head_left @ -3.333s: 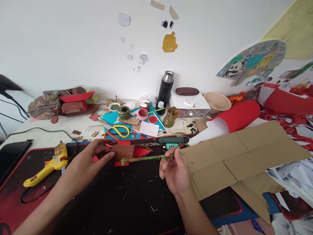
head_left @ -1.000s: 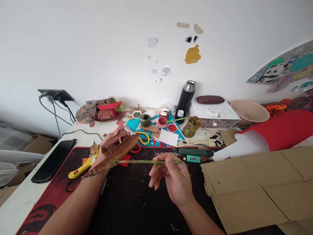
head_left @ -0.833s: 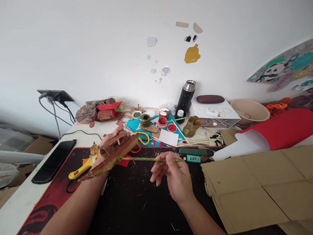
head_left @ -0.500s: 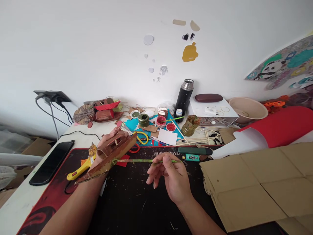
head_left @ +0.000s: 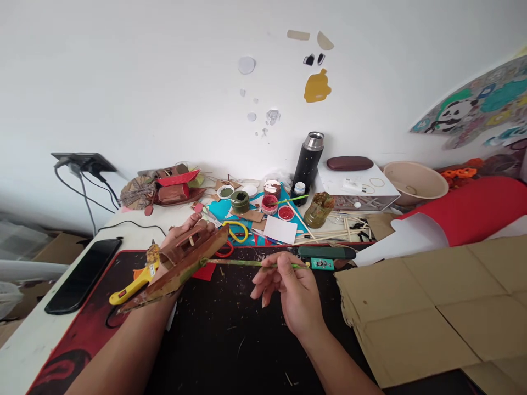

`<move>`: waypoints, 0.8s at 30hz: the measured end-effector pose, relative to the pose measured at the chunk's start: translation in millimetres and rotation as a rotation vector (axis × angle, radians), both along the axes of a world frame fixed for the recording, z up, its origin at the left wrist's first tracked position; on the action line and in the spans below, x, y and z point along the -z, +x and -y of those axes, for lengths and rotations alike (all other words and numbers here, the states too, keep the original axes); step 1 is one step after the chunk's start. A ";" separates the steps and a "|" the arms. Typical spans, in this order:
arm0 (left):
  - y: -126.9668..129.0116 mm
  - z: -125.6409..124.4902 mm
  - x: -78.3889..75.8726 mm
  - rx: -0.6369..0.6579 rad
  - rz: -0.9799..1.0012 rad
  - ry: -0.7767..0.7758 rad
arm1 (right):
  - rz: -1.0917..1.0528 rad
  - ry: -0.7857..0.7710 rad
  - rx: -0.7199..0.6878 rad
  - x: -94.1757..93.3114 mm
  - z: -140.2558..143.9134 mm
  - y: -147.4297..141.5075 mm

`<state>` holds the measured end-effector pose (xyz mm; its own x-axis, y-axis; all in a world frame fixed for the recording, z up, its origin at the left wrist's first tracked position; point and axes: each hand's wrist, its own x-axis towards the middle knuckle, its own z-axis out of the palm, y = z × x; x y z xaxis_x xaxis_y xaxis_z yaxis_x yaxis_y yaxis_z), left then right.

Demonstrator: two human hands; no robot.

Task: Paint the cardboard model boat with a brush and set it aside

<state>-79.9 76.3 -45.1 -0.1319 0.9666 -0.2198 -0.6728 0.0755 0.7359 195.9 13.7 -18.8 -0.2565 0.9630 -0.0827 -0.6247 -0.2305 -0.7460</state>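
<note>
Black mat with red edging covers the near worktop, flecked with scraps. Right hand over it, fingers pinched on a thin green paintbrush that lies roughly level, bristle end touching the side of a brown cardboard boat model. Left hand holds the boat up off the mat, tilted, bow low toward the left; fingers wrapped round the far side of the hull, mostly hidden behind it. Flat cardboard sheet lies just right of the right hand, over the mat edge. Yellow glue gun lies on the mat beside the left forearm, black phone further left on the white worktop. Dark green cutter just beyond the brush handle. Farther back: yellow-handled scissors, white card, open paint pots, green and red, stained jar. Red paper roll to the right. Near the wall: black flask, beige bowl, second boat model with red roof. Wall white, yellow cutout stuck on it.
</note>
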 end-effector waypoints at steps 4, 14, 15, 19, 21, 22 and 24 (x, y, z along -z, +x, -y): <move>0.0 -1.2 -3.2 0.016 -0.001 -0.007 | -0.037 0.017 -0.044 -1.3 3.0 -2.3; 7.7 3.0 -4.0 -0.043 0.017 -0.003 | 0.052 -0.028 0.051 -1.0 -4.0 1.1; 7.4 2.8 -3.8 -0.043 0.015 -0.008 | 0.052 -0.026 0.039 -1.4 -3.0 0.6; 4.0 2.3 -1.5 -0.038 0.002 -0.033 | 0.020 0.007 -0.056 -2.5 3.0 -2.8; 1.9 3.0 -0.4 -0.032 -0.002 -0.038 | 0.029 0.010 -0.054 -1.2 2.1 -2.3; 0.9 3.3 -0.2 -0.027 -0.004 -0.040 | 0.041 0.002 -0.032 -0.2 0.4 -1.2; -0.6 3.6 -0.5 -0.013 -0.008 -0.041 | 0.063 -0.026 0.035 1.7 -3.9 1.5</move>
